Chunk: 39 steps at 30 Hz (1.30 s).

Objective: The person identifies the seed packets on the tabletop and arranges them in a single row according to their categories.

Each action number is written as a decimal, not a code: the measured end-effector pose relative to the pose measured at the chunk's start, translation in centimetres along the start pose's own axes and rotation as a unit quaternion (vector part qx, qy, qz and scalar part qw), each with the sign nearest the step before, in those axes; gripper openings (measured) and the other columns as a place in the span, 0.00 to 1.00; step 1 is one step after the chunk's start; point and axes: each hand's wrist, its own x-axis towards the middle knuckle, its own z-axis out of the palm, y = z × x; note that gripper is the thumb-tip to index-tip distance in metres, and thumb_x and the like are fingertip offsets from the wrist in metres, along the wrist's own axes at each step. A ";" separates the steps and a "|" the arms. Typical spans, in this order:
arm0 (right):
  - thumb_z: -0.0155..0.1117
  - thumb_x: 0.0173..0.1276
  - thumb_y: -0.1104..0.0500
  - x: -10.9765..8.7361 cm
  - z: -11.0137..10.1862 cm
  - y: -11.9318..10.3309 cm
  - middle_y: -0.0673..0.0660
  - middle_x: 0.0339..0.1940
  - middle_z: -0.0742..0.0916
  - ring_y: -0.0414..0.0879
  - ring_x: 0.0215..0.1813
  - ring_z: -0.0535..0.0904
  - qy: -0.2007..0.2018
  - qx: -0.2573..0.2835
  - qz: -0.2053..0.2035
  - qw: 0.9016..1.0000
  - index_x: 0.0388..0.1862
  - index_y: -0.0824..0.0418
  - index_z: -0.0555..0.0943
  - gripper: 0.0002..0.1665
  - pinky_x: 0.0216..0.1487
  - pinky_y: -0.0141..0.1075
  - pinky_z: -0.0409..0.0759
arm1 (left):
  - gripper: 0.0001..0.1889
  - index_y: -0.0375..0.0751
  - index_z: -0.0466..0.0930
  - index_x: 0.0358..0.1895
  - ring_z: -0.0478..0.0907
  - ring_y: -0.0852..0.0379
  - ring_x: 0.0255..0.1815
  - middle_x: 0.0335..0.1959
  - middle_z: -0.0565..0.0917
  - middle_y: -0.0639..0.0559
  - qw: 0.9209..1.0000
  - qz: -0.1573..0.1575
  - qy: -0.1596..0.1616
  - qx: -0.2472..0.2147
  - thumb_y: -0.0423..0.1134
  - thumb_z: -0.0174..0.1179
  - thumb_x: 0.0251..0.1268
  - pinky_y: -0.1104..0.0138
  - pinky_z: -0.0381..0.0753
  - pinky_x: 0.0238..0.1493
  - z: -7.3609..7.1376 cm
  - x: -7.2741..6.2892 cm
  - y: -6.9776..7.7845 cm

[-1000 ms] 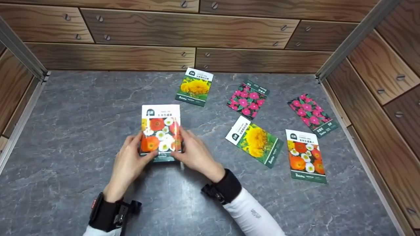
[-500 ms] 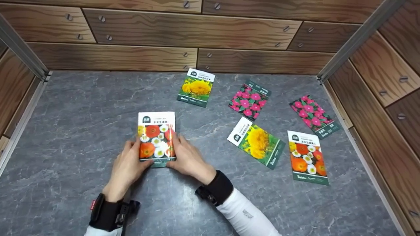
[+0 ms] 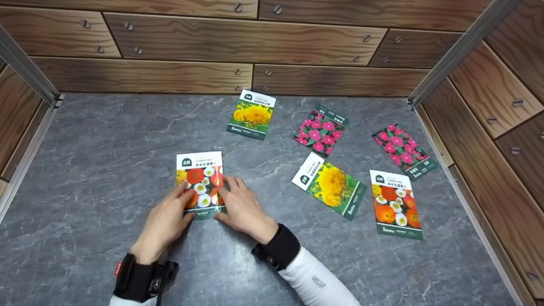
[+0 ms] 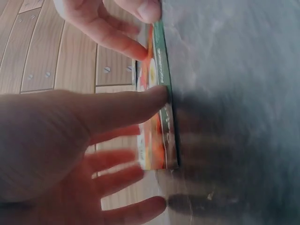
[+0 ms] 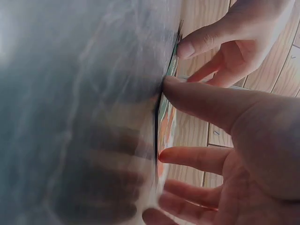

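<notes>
A flower seed packet (image 3: 199,175) with orange and white poppies lies flat on the grey table in the head view, its white top pointing away. My left hand (image 3: 166,220) is at its left edge, index fingertip on the printed front and thumb at the green bottom edge. On the opposite side, my right hand (image 3: 245,209) touches the right edge with relaxed fingers, its thumb near the bottom corner. Both wrist views show the packet low against the table, with the left thumb (image 4: 140,104) and the right thumb (image 5: 201,97) resting along its bottom edge.
To the right lie two yellow-flower packets (image 3: 250,114), one near the back wall (image 3: 170,76), two pink-flower packets (image 3: 321,131) and another poppy packet (image 3: 396,205). Wood-patterned walls enclose the grey table (image 3: 106,161) at the back and sides.
The poppy packet has come down and toward me, slightly left, with both hands. Their hold on its sides has loosened, and the left index finger has shifted onto the packet's front.
</notes>
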 end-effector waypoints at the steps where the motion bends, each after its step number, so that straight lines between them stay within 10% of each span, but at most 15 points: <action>1: 0.75 0.69 0.44 0.0 0.0 0.1 0.59 0.78 0.75 0.54 0.74 0.73 -0.005 -0.009 -0.004 1.000 0.73 0.59 0.78 0.38 0.64 0.47 0.86 | 0.31 0.29 0.74 0.72 0.68 0.27 0.78 0.80 0.66 0.27 1.000 0.005 -0.009 0.000 0.32 0.69 0.68 0.36 0.77 0.70 0.0 0.0 0.0; 39: 0.63 0.78 0.40 1.6 0.5 -2.2 0.56 0.81 0.74 0.52 0.79 0.72 -0.046 -0.079 -0.034 0.995 0.77 0.57 0.73 0.37 0.73 0.49 0.81 | 0.31 0.28 0.77 0.68 0.72 0.25 0.74 0.76 0.71 0.26 1.000 0.012 -0.005 0.004 0.37 0.74 0.65 0.34 0.78 0.66 -0.9 -0.1 -2.8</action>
